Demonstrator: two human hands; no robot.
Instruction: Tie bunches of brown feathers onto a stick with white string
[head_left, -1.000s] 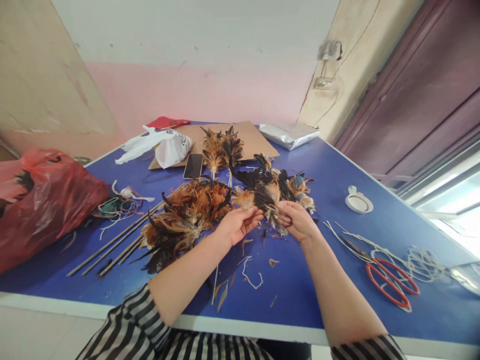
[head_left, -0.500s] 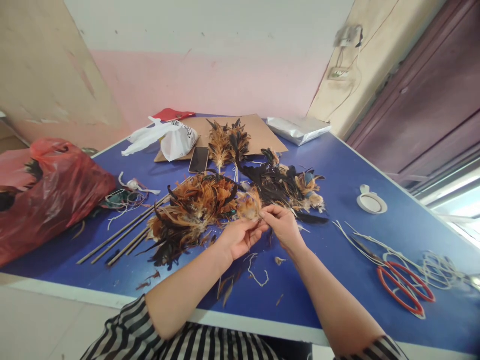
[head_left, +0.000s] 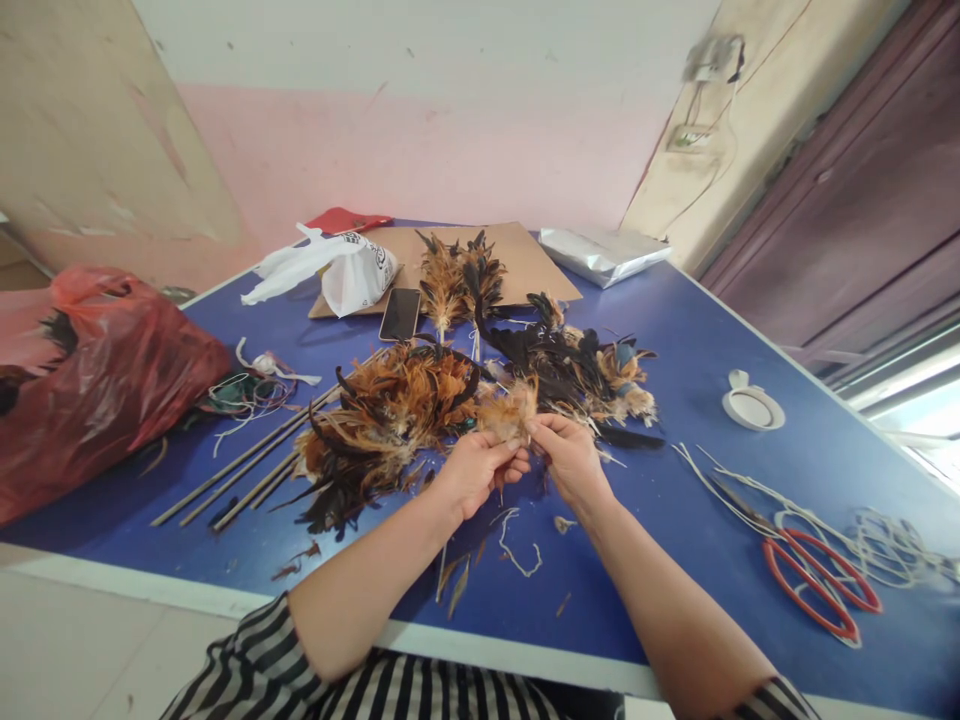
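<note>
Between my hands is a small bunch of light brown feathers (head_left: 508, 408). My left hand (head_left: 480, 472) pinches its base from the left, fingers curled. My right hand (head_left: 568, 458) is closed on the bunch's right edge, thumb and fingertips together. Just left of them lies a pile of orange-brown and black feathers (head_left: 405, 400). Behind and to the right is a heap of black feathers (head_left: 577, 365). Two tied feather bundles (head_left: 444, 280) lie farther back, their pale ends towards me.
Thin sticks (head_left: 240, 470) lie at left beside a red plastic bag (head_left: 112, 370). A phone (head_left: 400, 314), cardboard (head_left: 525, 262) and a white bag (head_left: 358, 280) are behind. Red-handled scissors (head_left: 821, 580), cord (head_left: 885, 545) and a tape roll (head_left: 752, 408) lie right.
My right hand's fingertips have moved slightly up and right, a little apart from my left fingertips. The feather bunch shows more fully. The view has shifted slightly.
</note>
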